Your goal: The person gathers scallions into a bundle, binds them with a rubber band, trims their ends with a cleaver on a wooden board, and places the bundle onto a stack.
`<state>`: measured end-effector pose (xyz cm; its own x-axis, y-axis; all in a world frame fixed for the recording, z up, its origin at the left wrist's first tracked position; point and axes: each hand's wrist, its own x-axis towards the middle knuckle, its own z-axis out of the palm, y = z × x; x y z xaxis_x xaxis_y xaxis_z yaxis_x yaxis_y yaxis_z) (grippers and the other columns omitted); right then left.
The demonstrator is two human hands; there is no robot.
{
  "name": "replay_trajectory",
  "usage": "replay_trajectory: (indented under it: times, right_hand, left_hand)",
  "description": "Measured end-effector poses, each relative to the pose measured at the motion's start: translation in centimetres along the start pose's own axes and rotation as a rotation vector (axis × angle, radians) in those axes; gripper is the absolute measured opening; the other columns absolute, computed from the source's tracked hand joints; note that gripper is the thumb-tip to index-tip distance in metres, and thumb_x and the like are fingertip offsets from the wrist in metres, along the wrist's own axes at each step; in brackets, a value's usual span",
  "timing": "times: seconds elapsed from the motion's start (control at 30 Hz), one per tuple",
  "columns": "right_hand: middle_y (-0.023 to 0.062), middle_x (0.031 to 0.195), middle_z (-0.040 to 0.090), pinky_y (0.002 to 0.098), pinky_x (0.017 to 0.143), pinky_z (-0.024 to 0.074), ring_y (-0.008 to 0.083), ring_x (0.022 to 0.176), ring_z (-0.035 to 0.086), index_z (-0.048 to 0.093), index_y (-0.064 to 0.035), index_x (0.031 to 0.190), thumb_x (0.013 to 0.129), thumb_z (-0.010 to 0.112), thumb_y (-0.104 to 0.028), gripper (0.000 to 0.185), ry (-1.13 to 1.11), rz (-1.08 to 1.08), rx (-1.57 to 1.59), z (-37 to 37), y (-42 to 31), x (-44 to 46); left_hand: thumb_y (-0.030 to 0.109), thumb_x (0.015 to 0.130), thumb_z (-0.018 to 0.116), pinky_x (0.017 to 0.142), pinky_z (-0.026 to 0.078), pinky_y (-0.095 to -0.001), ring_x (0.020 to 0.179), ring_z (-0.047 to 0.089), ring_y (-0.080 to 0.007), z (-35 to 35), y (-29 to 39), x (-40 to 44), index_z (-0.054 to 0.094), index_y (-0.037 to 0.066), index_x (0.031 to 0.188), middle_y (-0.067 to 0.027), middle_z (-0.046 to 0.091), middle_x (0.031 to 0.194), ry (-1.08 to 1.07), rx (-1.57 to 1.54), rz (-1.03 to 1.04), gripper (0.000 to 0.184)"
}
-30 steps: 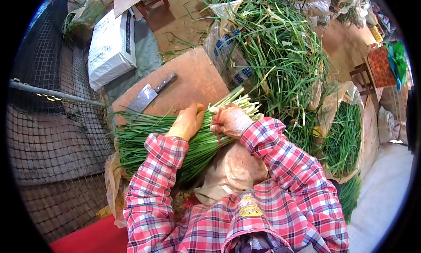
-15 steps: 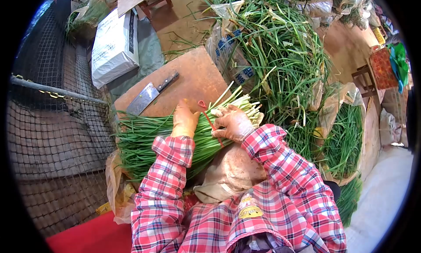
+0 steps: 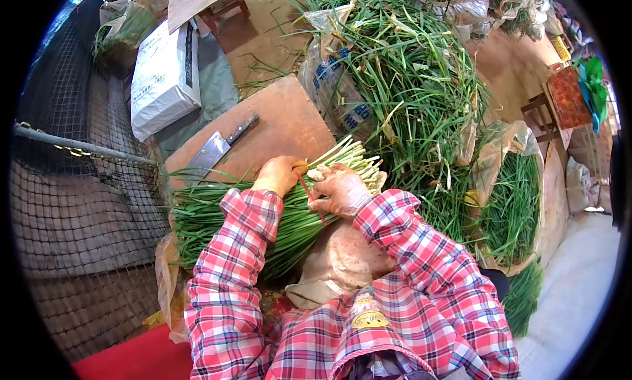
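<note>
A big bundle of long, thin green stalks with pale cut ends (image 3: 289, 232) lies across the near edge of a brown, flat, worn board (image 3: 283, 117), its pale ends directed to the upper right and its green tips to the left. Around the bundle, close to the pale ends, there is a thin red tie (image 3: 305, 186). The left hand (image 3: 280, 175) lies on top of the stalks, its fingers bent and closed on the upper end of the tie. The right hand (image 3: 339, 190) rests on the pale part with curved fingers, its thumb beside the tie; whether it also pinches the tie, I cannot tell. Under the bundle, on the near side, is a stained beige cloth (image 3: 342, 255). A wide steel cleaver with a black handle (image 3: 209, 153) lies on the board, beyond the stalks. Farther to the left stands a white rectangular package with dark print (image 3: 161, 84); to the right spreads a large, loose heap of green stalks (image 3: 415, 84).
</note>
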<state>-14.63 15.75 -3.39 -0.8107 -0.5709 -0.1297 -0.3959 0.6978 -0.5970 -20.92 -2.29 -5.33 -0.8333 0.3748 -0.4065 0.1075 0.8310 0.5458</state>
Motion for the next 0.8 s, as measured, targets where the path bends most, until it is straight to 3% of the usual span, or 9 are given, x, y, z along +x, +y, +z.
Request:
replay_trajectory:
  times: [0.13,0.17,0.3,0.37,0.43,0.53,0.67,0.77,0.8]
  right_hand:
    - [0.0083,0.114,0.055,0.0387,0.099,0.0272,0.0242,0.118,0.041,0.066,-0.0118,0.086,0.075,0.061,-0.042,0.033,0.087,-0.089,-0.014,0.4,0.5,-0.2]
    - [0.0104,0.122,0.051,0.0433,0.104,0.0210,0.0256,0.125,0.035,0.067,-0.0141,0.088,0.075,0.061,-0.042,0.031,-0.068,-0.045,0.022,-0.9,0.0,0.2]
    - [0.0107,0.137,0.037,0.0536,0.107,0.0080,0.0329,0.132,0.023,0.067,-0.0154,0.091,0.075,0.061,-0.042,0.031,-0.055,-0.062,-0.265,-2.7,-1.3,1.1]
    - [0.0104,0.138,0.036,0.0524,0.108,0.0077,0.0318,0.132,0.023,0.066,-0.0163,0.095,0.077,0.060,-0.043,0.033,-0.328,0.071,-0.116,-2.8,-1.0,1.9]
    - [0.0117,0.131,0.043,0.0502,0.107,0.0135,0.0298,0.127,0.032,0.065,-0.0162,0.097,0.077,0.059,-0.044,0.034,-0.360,0.082,-0.074,-3.1,-0.7,2.0]
    - [0.0114,0.107,0.056,0.0449,0.099,0.0265,0.0267,0.112,0.046,0.065,-0.0157,0.095,0.077,0.060,-0.043,0.033,-0.344,0.123,-0.016,-2.8,-0.4,2.0]
    - [0.0115,0.108,0.056,0.0447,0.098,0.0274,0.0270,0.113,0.046,0.065,-0.0152,0.094,0.077,0.060,-0.042,0.033,-0.292,0.117,-0.005,-1.9,-0.2,1.4]
    - [0.0062,0.089,0.062,0.0445,0.086,0.0360,0.0245,0.101,0.054,0.065,-0.0181,0.085,0.073,0.061,-0.042,0.027,0.016,-0.013,-0.026,0.1,1.1,1.2]
    - [0.0096,0.089,0.062,0.0414,0.089,0.0372,0.0269,0.093,0.057,0.066,-0.0136,0.079,0.067,0.063,-0.038,0.028,-0.106,0.014,0.106,-1.3,0.5,1.4]
  left_hand:
    - [0.019,0.079,0.053,0.080,0.045,-0.0421,0.094,0.058,-0.0324,-1.1,0.7,-0.3,0.067,0.016,0.094,-0.0129,0.063,0.097,-0.049,0.251,-0.069,0.021]
    - [0.019,0.079,0.053,0.080,0.045,-0.0421,0.094,0.058,-0.0324,-1.0,0.5,-0.5,0.067,0.016,0.094,-0.0129,0.063,0.097,-0.050,0.249,-0.072,0.021]
    - [0.012,0.076,0.053,0.075,0.046,-0.0421,0.084,0.057,-0.0369,-0.4,-0.4,-1.3,0.067,0.015,0.095,-0.0154,0.061,0.088,0.055,0.432,0.286,0.024]
    - [0.010,0.078,0.053,0.074,0.046,-0.0410,0.084,0.057,-0.0366,0.0,-0.6,-1.8,0.065,0.010,0.092,-0.0157,0.061,0.088,0.089,0.182,0.377,0.019]
    - [0.010,0.080,0.053,0.072,0.046,-0.0401,0.084,0.058,-0.0361,1.7,-1.9,-1.7,0.063,0.005,0.089,-0.0162,0.062,0.086,0.143,-0.009,0.388,0.014]
    - [0.015,0.082,0.055,0.071,0.048,-0.0380,0.080,0.063,-0.0298,2.3,-2.4,-1.7,0.061,0.002,0.090,-0.0171,0.064,0.082,0.367,-0.309,-0.098,0.017]
    - [0.027,0.076,0.063,0.078,0.047,-0.0416,0.088,0.060,-0.0342,2.0,-2.0,-0.1,0.063,0.006,0.092,-0.0182,0.064,0.089,0.299,-0.173,-0.374,0.026]
    - [0.034,0.074,0.064,0.080,0.047,-0.0413,0.093,0.060,-0.0326,0.1,1.5,0.0,0.065,0.008,0.095,-0.0186,0.063,0.094,0.086,0.059,-0.469,0.034]
    - [0.041,0.073,0.064,0.083,0.047,-0.0407,0.096,0.060,-0.0318,1.5,-0.4,1.4,0.067,0.009,0.095,-0.0188,0.063,0.097,0.082,0.134,-0.395,0.039]
